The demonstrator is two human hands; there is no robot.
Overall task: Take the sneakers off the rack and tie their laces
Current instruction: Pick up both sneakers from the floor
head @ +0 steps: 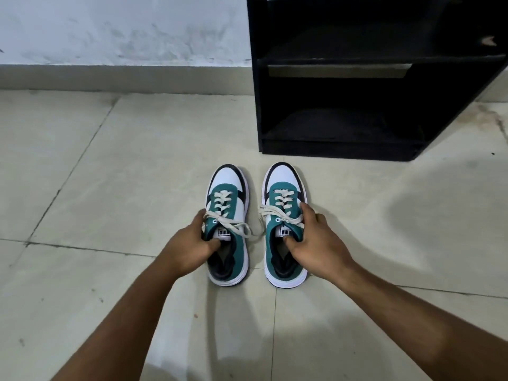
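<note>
Both sneakers stand side by side on the floor, toes toward the black rack — already off it. The left hand grips the left sneaker at its collar, thumb inside; the right hand grips the right sneaker likewise. The laces lie loose (untied), so a hasty pull could drag one out of its eyelets.
</note>
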